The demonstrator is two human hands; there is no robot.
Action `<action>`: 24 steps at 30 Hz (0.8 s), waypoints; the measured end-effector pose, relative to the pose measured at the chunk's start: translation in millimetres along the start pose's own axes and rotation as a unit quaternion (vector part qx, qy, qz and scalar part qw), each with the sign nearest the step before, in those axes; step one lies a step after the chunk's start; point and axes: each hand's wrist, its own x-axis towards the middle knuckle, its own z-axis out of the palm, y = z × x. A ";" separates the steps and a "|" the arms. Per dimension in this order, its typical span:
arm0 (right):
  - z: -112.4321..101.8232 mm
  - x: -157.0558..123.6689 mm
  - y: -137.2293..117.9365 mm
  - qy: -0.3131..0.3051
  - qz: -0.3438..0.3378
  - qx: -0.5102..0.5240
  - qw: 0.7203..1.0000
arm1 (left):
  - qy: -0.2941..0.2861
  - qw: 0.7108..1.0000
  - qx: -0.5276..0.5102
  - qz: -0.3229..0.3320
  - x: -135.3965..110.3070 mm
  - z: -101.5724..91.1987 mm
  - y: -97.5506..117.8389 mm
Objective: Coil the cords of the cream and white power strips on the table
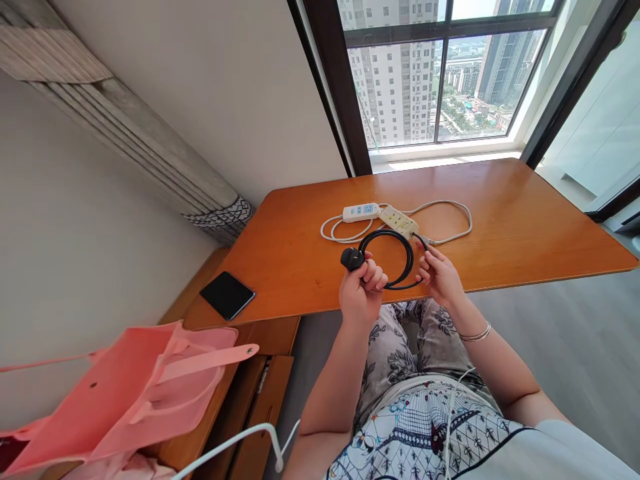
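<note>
My left hand [361, 288] is closed around a coiled black cable [400, 248] near its black plug [352, 259], held just above the front edge of the wooden table [525, 220]. On the loop's right side, my right hand [440, 275] pinches the same cable, a bangle on its wrist. Just beyond the loop lie a white power strip [361, 212] and a cream power strip [399, 221], with white cords [453, 220] looped around them.
A black phone [227, 295] lies on the table's left corner. A pink bag [130, 393] sits on a lower wooden cabinet [255, 400] at left. Folded curtain [150, 147] hangs on the left wall. A large window [435, 73] stands behind the table.
</note>
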 end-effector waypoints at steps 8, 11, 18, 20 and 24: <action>-18.0 11.4 3.5 0.053 -0.184 -0.265 0.945 | 0.009 0.989 0.084 -0.119 20.5 -13.7 -10.5; -18.8 12.8 7.2 0.038 -0.129 -0.207 0.969 | 0.004 0.984 0.125 -0.126 26.0 -18.8 -13.8; -18.1 10.6 12.0 -0.021 -0.083 -0.226 0.970 | -0.053 0.967 0.180 -0.171 38.6 -29.2 -12.2; -18.6 10.4 12.1 -0.025 -0.093 -0.245 0.965 | -0.059 0.963 0.203 -0.170 42.4 -31.7 -14.2; -20.2 9.1 11.5 -0.026 -0.114 -0.314 0.942 | -0.039 0.949 0.290 -0.121 49.0 -37.9 -24.8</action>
